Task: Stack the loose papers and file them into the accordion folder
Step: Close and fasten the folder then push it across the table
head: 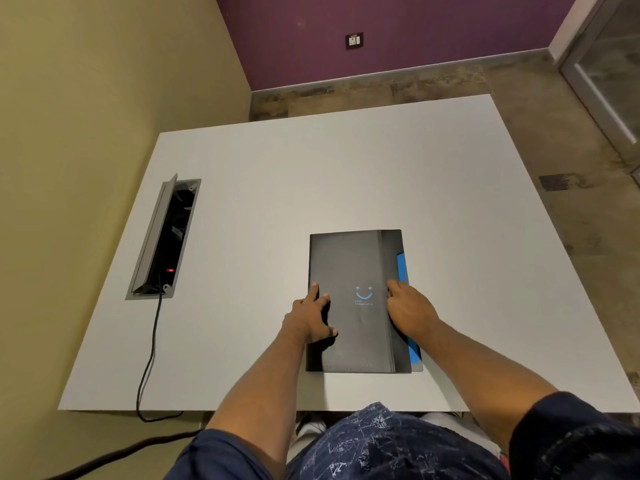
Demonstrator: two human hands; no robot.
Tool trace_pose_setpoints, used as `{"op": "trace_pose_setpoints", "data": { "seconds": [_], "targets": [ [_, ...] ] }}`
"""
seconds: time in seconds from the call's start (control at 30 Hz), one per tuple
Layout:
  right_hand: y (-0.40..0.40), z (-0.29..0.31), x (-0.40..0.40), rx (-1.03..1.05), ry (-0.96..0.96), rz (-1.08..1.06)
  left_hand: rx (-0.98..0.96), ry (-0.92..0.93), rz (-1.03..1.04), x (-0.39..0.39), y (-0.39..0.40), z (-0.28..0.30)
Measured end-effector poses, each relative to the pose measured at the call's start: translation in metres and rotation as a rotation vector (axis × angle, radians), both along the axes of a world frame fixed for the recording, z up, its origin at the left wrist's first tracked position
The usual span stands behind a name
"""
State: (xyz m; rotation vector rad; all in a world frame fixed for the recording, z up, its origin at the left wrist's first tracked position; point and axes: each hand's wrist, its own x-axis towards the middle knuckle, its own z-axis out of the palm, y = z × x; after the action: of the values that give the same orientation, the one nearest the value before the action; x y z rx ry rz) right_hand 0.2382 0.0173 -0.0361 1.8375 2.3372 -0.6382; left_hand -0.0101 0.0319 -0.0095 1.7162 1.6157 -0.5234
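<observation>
Head camera looked down at the white rectangular table (346, 174), and the flat dark grey accordion folder with a small blue smiling face printed on it (349, 271) lay closed on the near part of it, directly in front of me. My left hand (310, 318) rested flat on the folder's left edge with the fingers spread, the thumb on the cover; it pressed down and did not clamp anything. My right hand (410, 311) lay on the right side, the fingers close together at the fold of the flap. Whether they pinched the flap or only touched it, I could not tell.

I saw no loose papers on the table. A blue strip (414, 351) showed at the right edge of the folder; it could be an inner pocket or a sheet, I was not sure.

I judged that the risk was on the right side. If I lifted the flap too quickly while the left hand pressed weakly, the folder could slide toward the near table edge, or the contents could come out from the open side.

The long axis of the folder ran away from me, almost straight, and the opening side pointed to my right.
</observation>
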Motion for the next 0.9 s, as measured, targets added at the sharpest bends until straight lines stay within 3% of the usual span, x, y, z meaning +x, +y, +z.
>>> {"op": "trace_pose_setpoints", "data": {
  "seconds": [0.17,0.27,0.43,0.6,0.9],
  "targets": [
    [-0.014,0.0,0.022,0.099,0.125,-0.268,0.185,-0.04,0.056,-0.002,-0.006,0.006],
    [-0.034,-0.007,0.035,0.083,0.218,-0.549,0.268,-0.006,0.168,-0.007,-0.012,0.008],
    [-0.042,-0.014,0.03,-0.007,0.401,-0.746,0.091,-0.101,0.427,-0.015,-0.018,0.001],
    [-0.033,-0.014,0.019,-0.068,0.582,-0.97,0.067,-0.202,0.595,-0.019,-0.018,-0.005],
    [-0.02,-0.009,-0.002,-0.156,0.952,-1.06,-0.09,-0.554,0.942,-0.024,-0.006,-0.002]
  ]
}}
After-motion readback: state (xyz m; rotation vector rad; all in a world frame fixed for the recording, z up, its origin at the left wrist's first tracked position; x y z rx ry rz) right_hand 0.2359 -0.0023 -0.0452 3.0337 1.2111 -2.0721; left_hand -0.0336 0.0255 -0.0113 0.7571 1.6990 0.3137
